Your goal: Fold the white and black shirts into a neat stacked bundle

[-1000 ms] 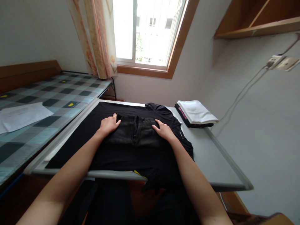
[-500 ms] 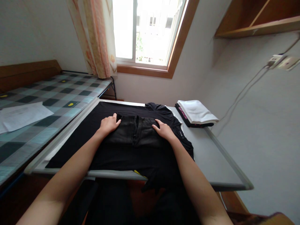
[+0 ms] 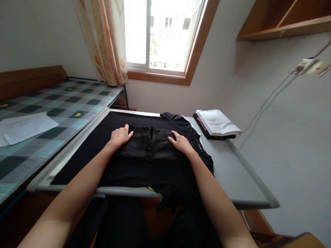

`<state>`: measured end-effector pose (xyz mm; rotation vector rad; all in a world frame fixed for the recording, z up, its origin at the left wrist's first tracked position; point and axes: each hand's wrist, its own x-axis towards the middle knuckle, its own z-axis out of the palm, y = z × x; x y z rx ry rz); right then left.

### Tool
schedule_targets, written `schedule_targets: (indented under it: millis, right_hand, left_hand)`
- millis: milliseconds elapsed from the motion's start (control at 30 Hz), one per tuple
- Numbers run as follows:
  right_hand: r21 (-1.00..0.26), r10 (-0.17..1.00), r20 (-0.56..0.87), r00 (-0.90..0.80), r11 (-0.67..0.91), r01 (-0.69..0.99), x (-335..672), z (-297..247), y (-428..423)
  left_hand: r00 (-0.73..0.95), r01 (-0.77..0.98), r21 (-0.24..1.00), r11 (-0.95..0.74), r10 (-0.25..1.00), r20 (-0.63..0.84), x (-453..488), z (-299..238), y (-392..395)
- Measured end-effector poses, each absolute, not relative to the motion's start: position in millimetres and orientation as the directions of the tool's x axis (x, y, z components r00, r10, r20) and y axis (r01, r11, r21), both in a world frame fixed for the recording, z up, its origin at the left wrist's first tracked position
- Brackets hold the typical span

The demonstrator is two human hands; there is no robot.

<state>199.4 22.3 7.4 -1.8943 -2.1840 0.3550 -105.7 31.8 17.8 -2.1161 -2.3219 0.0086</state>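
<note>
A black T-shirt (image 3: 85, 151) lies spread over the tabletop, its neckline toward the right and one sleeve hanging past the near edge. On top of it is a folded black garment (image 3: 138, 144) with a leathery sheen and a gap down its middle; its exact kind is unclear. My left hand (image 3: 120, 137) grips this garment's left end, thumb stretched along the top. At the opposite end, my right hand (image 3: 181, 142) holds it, with thumb and forefinger apart at the edge. The undersides of both hands are hidden.
Folded clothes, a white one (image 3: 216, 122) over a black one (image 3: 204, 129), sit at the table's back right. The grey-edged table (image 3: 240, 179) stands beside a bed with a checked cover (image 3: 51, 110) and paper (image 3: 26, 125). A cable (image 3: 270, 98) runs down the wall.
</note>
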Motion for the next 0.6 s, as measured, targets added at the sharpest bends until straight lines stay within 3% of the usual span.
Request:
schedule_targets:
  millis: [600]
  right_hand:
    - [-0.327, 0.990, 0.017, -0.138, 0.136, 0.935, 199.3, 7.3, 22.1]
  left_hand:
    - [-0.093, 0.996, -0.013, 0.093, 0.996, 0.000, -106.0, 17.7, 32.3]
